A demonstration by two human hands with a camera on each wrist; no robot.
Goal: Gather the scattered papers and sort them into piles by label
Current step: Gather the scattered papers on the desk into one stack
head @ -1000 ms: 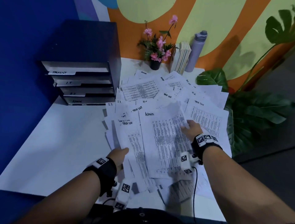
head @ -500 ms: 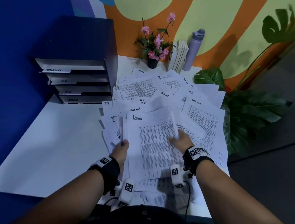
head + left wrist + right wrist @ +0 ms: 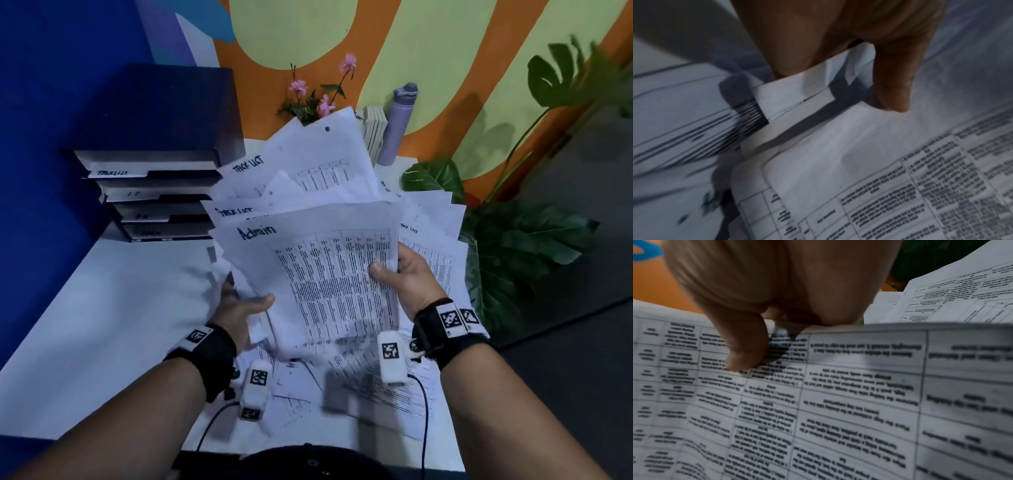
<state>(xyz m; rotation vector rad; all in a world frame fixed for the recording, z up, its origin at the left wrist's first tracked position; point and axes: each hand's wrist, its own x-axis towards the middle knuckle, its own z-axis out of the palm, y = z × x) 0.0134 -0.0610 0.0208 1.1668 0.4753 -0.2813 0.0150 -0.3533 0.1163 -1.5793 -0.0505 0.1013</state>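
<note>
Bare forearms wear black wristbands (image 3: 212,356) carrying white marker-tagged camera modules (image 3: 392,359) with black cables (image 3: 425,411).

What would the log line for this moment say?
left hand: grips paper bundle | right hand: grips bundle | top sheet: Admin | sorting: not begun

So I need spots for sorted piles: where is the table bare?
Bare white table left of the left hand, in front of the labelled trays. Crowded: loose papers cover the right side up to the plant.
</note>
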